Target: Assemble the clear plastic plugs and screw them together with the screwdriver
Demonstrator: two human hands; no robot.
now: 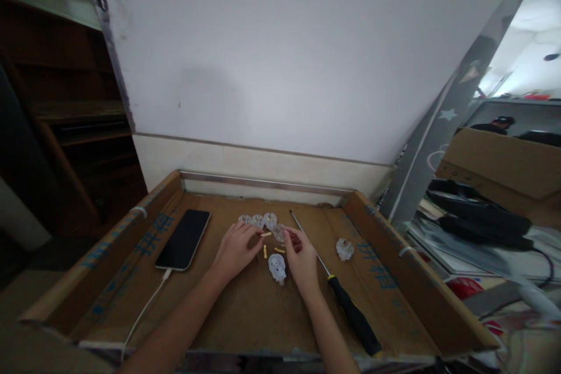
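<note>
My left hand [236,251] pinches a small brass strip [266,234] between thumb and fingertips. Facing it, my right hand [298,251] has thumb and finger closed on the edge of a clear round plastic piece [279,233]. Just behind the hands lie three more clear round pieces, among them one clear disc [270,220] with a metal bit on it. Between the hands are two loose brass strips, one brass strip [265,252] upright in view and another brass strip [279,250] lying sideways. Closer to me sits a whitish translucent plastic part [277,267] with small holes.
A long screwdriver [354,315] with a black-yellow handle lies right of my right hand. Farther right is another clear piece [344,249]. A phone [184,239] with a white cable [144,308] lies at left. Cardboard walls [421,274] edge the work surface; a person [497,124] is at far right.
</note>
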